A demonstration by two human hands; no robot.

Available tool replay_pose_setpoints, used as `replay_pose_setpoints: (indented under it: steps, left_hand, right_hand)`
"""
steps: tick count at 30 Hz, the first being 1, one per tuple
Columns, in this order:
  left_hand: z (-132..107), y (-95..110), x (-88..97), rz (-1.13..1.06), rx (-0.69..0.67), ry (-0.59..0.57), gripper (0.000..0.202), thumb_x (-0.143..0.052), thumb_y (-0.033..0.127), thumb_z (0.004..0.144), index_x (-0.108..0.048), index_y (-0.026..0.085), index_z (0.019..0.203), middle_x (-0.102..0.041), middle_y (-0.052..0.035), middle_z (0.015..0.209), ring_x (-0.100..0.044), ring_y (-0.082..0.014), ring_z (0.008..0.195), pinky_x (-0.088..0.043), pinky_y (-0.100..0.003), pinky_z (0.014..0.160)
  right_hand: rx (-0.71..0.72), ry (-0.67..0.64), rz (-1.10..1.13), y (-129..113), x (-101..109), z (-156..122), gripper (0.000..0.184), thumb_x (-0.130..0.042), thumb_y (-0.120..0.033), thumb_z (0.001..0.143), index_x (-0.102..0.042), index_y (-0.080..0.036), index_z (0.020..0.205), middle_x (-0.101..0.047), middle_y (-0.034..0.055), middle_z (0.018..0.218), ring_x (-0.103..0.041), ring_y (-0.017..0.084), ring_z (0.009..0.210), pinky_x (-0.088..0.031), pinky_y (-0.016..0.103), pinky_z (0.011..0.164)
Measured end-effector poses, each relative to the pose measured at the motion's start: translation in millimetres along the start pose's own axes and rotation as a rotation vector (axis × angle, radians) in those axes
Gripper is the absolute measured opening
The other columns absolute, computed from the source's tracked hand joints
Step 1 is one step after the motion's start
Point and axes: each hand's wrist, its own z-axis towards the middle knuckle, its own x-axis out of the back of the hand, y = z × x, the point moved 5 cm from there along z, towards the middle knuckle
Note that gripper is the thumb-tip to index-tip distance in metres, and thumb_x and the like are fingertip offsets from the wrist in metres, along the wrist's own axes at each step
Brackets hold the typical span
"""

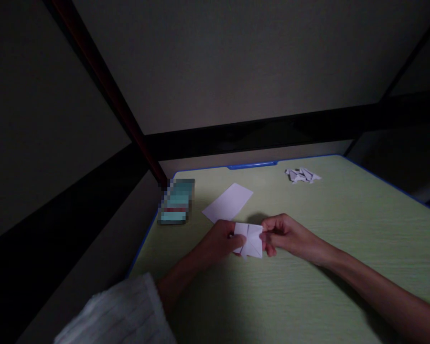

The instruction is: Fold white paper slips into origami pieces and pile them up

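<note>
Between my two hands is a small folded white paper, roughly square, with crease lines and a seam between its flaps. My left hand pinches its left side, thumb on top and the other fingers mostly hidden beneath. At the right edge, my right hand grips the same folded paper between thumb and fingers. Just beyond my left hand, a flat white sheet of paper lies on the table, its near corner covered by the hand.
The pale green table has a blue edge and a blue handle at the back. Several folded white paper figures sit at the far right. A pixelated, phone-like object lies at the left edge. Walls stand behind and left.
</note>
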Motion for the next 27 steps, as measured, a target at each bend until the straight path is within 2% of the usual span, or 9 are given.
replay_pose_setpoints:
  steps: [5, 11, 17, 22, 27]
  left_hand:
    - [-1, 0, -1.8, 0.001, -0.013, 0.024, 0.018, -0.050, 0.024, 0.061, -0.058, 0.009, 0.059, -0.054, 0.0008, 0.052, -0.044, -0.0075, 0.046, -0.030, -0.017, 0.044]
    - [-2, 1, -1.8, -0.014, -0.036, 0.053, 0.018, -0.051, 0.025, 0.064, -0.058, 0.009, 0.059, -0.053, 0.0010, 0.052, -0.043, -0.0075, 0.047, -0.029, -0.017, 0.043]
    - [0, 0, 1.6, -0.093, -0.045, 0.007, 0.021, -0.054, 0.029, 0.061, -0.059, 0.009, 0.060, -0.055, 0.0001, 0.054, -0.044, -0.0080, 0.048, -0.029, -0.018, 0.044]
    - [1, -3, 4.7, -0.076, 0.004, 0.038, 0.021, -0.055, 0.030, 0.059, -0.058, 0.009, 0.056, -0.054, -0.0004, 0.052, -0.044, -0.0089, 0.048, -0.030, -0.019, 0.045]
    - [1, -1, 9.5, -0.069, 0.032, 0.120, 0.020, -0.056, 0.029, 0.058, -0.057, 0.009, 0.055, -0.053, -0.0001, 0.050, -0.044, -0.0090, 0.048, -0.031, -0.019, 0.045]
  right_hand:
    - [-0.007, 0.018, -0.019, 0, -2, 0, 0.015, -0.058, -0.017, 0.063, -0.051, -0.012, 0.051, -0.053, -0.0045, 0.042, -0.047, 0.003, 0.037, -0.037, 0.016, 0.040]
    - [-0.018, 0.101, -0.003, 0, -4, -1, 0.019, -0.061, -0.018, 0.060, -0.049, -0.013, 0.046, -0.051, -0.0048, 0.039, -0.045, 0.004, 0.035, -0.035, 0.016, 0.038]
    - [0.025, -0.015, 0.058, -4, -5, -3, 0.016, -0.054, -0.018, 0.069, -0.055, -0.011, 0.055, -0.057, -0.0020, 0.047, -0.051, 0.004, 0.041, -0.041, 0.017, 0.045]
    - [0.039, -0.124, 0.068, -5, -5, -6, 0.019, -0.053, -0.026, 0.072, -0.057, -0.009, 0.064, -0.061, 0.0018, 0.059, -0.056, 0.007, 0.051, -0.045, 0.019, 0.052]
    - [0.077, -0.091, 0.038, -3, 2, -5, 0.019, -0.053, -0.028, 0.073, -0.057, -0.010, 0.069, -0.060, 0.0034, 0.065, -0.057, 0.008, 0.056, -0.045, 0.021, 0.054]
